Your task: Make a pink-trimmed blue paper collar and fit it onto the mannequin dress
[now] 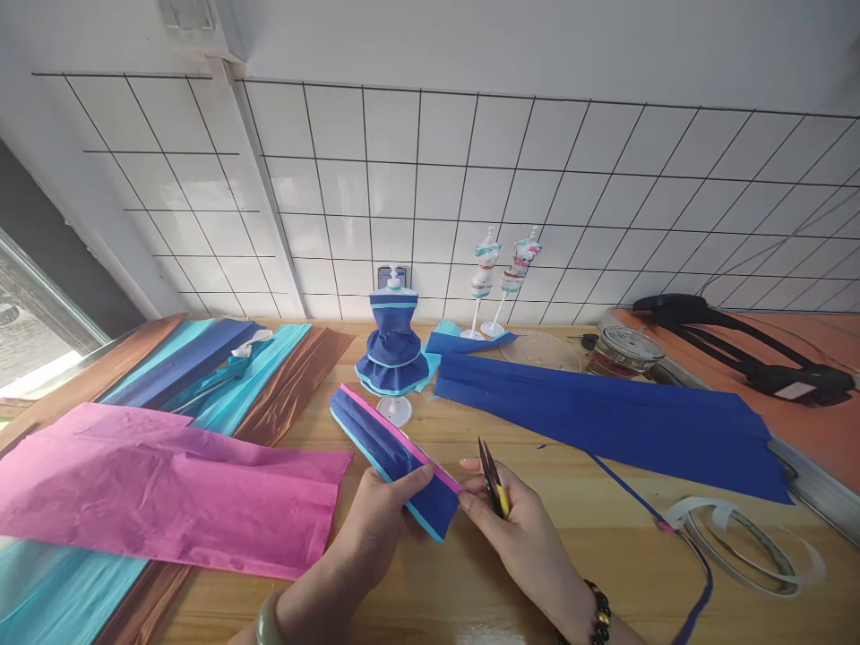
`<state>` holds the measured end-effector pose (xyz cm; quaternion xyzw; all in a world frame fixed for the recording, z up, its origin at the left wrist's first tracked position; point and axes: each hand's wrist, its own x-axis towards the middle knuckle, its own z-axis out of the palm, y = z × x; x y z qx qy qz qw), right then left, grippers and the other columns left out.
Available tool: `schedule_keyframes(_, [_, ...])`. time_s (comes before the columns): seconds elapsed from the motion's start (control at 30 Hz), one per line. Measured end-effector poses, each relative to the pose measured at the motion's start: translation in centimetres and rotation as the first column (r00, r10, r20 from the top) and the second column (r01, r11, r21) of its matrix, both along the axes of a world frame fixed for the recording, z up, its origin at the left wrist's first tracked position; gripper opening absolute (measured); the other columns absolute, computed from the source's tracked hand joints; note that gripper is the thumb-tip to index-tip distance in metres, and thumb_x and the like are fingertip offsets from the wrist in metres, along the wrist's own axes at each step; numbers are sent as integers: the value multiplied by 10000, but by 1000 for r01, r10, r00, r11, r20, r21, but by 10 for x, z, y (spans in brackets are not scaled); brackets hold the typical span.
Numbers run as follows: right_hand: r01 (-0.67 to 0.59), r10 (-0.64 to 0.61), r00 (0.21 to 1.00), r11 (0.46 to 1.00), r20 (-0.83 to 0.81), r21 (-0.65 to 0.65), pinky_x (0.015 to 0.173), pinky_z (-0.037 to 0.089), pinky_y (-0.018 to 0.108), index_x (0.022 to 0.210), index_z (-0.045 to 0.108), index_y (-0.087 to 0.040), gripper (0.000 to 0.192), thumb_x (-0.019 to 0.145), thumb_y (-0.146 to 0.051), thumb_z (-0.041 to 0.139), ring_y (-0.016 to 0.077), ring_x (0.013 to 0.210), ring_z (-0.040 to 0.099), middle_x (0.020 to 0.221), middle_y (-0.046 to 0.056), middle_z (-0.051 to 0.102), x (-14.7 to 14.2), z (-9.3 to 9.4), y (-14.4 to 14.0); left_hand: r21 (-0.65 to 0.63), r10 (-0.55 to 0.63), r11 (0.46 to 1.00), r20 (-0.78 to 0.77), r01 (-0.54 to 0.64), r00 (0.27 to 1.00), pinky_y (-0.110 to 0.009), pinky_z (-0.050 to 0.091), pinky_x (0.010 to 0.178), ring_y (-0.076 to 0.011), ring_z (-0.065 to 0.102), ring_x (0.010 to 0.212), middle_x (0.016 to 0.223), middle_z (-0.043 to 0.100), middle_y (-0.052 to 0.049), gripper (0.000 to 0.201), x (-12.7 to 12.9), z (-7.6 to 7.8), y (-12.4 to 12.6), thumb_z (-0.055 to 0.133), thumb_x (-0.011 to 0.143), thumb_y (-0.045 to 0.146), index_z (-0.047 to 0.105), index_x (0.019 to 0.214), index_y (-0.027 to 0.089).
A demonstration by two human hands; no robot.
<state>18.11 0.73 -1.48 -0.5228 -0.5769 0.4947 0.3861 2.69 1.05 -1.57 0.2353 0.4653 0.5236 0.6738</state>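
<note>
Between my hands is a dark blue crepe paper strip [382, 439], edged pink along its upper side and light blue along its lower side. My left hand [376, 520] grips it, thumb on top near the pink edge. My right hand [517, 528] pinches the strip's right end at the pink edge. The same hand also holds a pair of scissors [495, 479] with yellow on the handle, blades pointing up and away. Just beyond the strip stands a small dress form [393, 345] in a tiered blue paper dress with light blue trim.
Pink paper [181, 484] lies at left over brown and turquoise sheets. A long blue paper piece [605, 417] spreads to the right, near rolls of tape [745, 546]. Two small patterned dress forms [485, 269] stand by the tiled wall, with a round tin [628, 349] farther right.
</note>
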Motion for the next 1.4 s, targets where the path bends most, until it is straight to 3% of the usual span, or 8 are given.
schedule_keyframes(0.2, [-114,123,987,989,102,-95,452,322,235,1056,514,-188,393,812,-493,481,100,475,460,800,11,642,15,3,7,68,-118,989,-177,131,977,-271,473,613,-162,602,633,655,651,-19,206,-17,5,8,734,611,270,626,718,130])
schedule_keyframes(0.3, [-313,332,931,940,149,-134,441,277,223,839,567,-179,426,860,-543,346,78,444,371,656,-21,556,27,9,11,94,-178,971,-324,219,929,-247,451,606,-137,575,620,648,633,-3,207,-26,7,12,743,591,255,622,701,127])
schedule_keyframes(0.37, [-414,440,877,896,194,-158,467,286,214,680,511,-180,487,876,-557,272,80,471,360,571,-40,458,33,13,12,91,-241,952,-366,293,899,-241,445,601,-134,568,625,656,626,6,219,-30,8,14,748,576,247,611,704,135])
schedule_keyframes(0.53, [-506,583,767,807,268,-306,557,342,205,742,447,-195,413,865,-564,309,85,536,396,585,-57,452,38,20,11,17,-370,911,-404,411,837,-243,448,598,-141,566,659,705,616,1,294,-35,6,12,764,531,229,611,766,141])
schedule_keyframes(0.67, [-551,660,698,743,280,-379,483,316,179,707,451,-184,395,859,-537,361,67,496,397,598,-38,513,37,20,9,-18,-457,871,-395,491,797,-238,446,602,-137,555,679,733,608,-8,319,-36,5,11,761,515,191,617,796,142])
schedule_keyframes(0.8, [-561,703,669,690,241,-459,374,274,153,718,442,-192,355,858,-511,374,43,389,381,576,-43,518,34,15,5,-48,-513,838,-406,543,756,-245,443,616,-121,537,653,709,600,5,288,-34,6,9,751,507,169,617,760,136])
schedule_keyframes(1.03, [-566,703,676,688,222,-454,327,230,128,692,453,-187,355,857,-494,387,29,363,346,518,-57,468,28,10,2,-83,-528,825,-467,559,709,-254,439,596,-122,527,629,687,591,12,276,-33,6,10,739,501,172,621,749,140])
schedule_keyframes(1.4, [-547,721,676,631,155,-550,337,272,117,806,559,-164,378,831,-515,423,39,382,335,493,-66,427,23,10,9,-104,-549,813,-465,573,695,-242,418,577,-115,510,614,668,576,21,265,-37,5,10,745,489,186,618,717,143])
